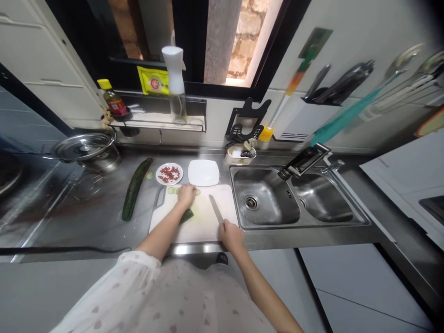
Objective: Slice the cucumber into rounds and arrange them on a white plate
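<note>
A white cutting board (204,224) lies on the steel counter. My left hand (186,194) is over its upper part, fingers together on the row of pale green cucumber slices (172,190); what lies beneath the fingers is hidden. A dark green cucumber piece (187,215) rests on the board, partly behind my left forearm. My right hand (231,233) is closed around the handle of a knife (216,208), its blade pointing up and left over the board. Above the board are a plate of chopped red pieces (169,174) and a white square plate (203,172).
A whole cucumber (135,189) lies left of the board, with a small cut end (149,175) beside it. A lidded steel pot (86,150) stands at the back left. The double sink (267,196) adjoins the board's right side.
</note>
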### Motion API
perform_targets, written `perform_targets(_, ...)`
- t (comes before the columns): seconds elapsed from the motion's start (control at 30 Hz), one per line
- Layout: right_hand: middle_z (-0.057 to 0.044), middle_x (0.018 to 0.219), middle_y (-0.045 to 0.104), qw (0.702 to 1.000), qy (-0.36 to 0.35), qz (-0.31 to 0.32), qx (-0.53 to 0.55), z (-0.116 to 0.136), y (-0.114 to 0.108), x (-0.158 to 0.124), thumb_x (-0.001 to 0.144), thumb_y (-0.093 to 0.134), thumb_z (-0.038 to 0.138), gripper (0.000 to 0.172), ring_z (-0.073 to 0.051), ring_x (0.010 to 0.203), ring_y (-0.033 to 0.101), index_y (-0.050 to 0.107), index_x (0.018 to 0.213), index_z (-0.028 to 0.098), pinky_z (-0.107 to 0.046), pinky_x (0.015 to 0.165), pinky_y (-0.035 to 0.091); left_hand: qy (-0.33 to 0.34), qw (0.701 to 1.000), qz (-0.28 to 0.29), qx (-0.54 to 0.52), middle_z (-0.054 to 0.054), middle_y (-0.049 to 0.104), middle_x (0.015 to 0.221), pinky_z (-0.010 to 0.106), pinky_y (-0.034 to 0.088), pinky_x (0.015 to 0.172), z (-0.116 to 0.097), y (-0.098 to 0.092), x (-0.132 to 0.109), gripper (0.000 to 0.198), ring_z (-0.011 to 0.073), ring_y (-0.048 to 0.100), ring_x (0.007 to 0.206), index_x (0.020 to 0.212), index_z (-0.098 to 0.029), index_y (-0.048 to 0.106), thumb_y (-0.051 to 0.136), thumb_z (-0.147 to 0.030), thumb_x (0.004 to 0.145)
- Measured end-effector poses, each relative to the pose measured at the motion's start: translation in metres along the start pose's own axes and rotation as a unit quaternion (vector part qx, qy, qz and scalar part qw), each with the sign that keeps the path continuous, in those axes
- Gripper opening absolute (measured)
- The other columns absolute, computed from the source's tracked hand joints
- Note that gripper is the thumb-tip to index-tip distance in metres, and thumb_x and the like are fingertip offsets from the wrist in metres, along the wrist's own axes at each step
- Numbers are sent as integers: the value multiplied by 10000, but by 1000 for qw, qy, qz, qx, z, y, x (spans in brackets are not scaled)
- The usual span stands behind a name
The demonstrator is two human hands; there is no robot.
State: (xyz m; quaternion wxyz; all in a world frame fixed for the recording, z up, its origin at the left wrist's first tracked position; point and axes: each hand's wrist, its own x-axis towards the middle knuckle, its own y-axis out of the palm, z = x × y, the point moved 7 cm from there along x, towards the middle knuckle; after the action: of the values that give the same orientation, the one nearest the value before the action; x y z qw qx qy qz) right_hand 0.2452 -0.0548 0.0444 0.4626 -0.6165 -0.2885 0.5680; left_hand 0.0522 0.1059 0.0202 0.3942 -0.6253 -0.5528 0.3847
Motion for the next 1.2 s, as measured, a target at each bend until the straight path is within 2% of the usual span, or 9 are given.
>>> perform_targets(0.2,-113,932,702,1000,-5,2,-7,1,2,1,968,292,287,346,-196,879,664,608,1059,179,-268,692,408,1,998,9,-62,94,674,949,326,425,831,5,-6,-22,225,228,579,920,913,-186,712,508,-260,852)
perform_targets(0.43,-116,934,699,1000,-20,-3,-13,2,5,0,972,286,269,334,-202,889,665,593,1065,178,-272,706,418,26,992,37,-116,74,658,987,324,415,893,22,-9,-83,235,221,575,992,992,-210,689,566,-341,840)
perform_targets(0.53,-117,934,701,1000,-24,3,-15,3,5,0,973,279,264,334,-207,886,666,586,1068,170,-270,689,414,21,993,41,-110,79,649,1025,331,409,904,36,-14,-107,303,230,567,1020,1080,-220,658,584,-373,829)
perform_targets(0.67,-113,946,701,1000,-25,9,-9,5,2,-2,975,269,261,339,-207,883,665,578,1078,167,-264,672,408,-5,994,49,-99,76,632,1102,342,399,922,54,-17,-129,487,253,547,1069,1200,-250,599,691,-352,733)
perform_targets(0.83,-123,974,700,1000,-20,15,-12,6,-2,-4,981,262,271,349,-200,885,664,577,1092,172,-264,665,408,-30,991,59,-120,59,637,1066,326,414,899,59,-10,-139,460,230,566,1039,1190,-259,608,634,-202,734)
perform_targets(1.0,-135,971,702,999,-27,18,-27,10,-5,-5,979,257,263,362,-210,886,666,588,1085,163,-275,679,415,-40,986,21,-163,58,649,1051,335,434,911,65,-6,-137,426,222,572,1036,1138,-231,636,634,-169,716)
perform_targets(1.1,-129,977,704,999,-29,20,-30,11,-5,-5,980,264,269,351,-207,886,667,587,1075,169,-272,672,413,-63,976,-18,-209,53,659,1065,330,453,904,81,-9,-134,407,211,592,1014,1112,-216,639,670,-206,707)
perform_targets(1.2,-125,989,704,999,-27,21,-37,12,-6,-6,983,261,272,351,-209,900,666,584,1079,172,-270,667,410,-127,960,-68,-242,51,674,1065,318,475,870,111,-18,-129,429,203,622,972,1124,-211,627,696,-240,701)
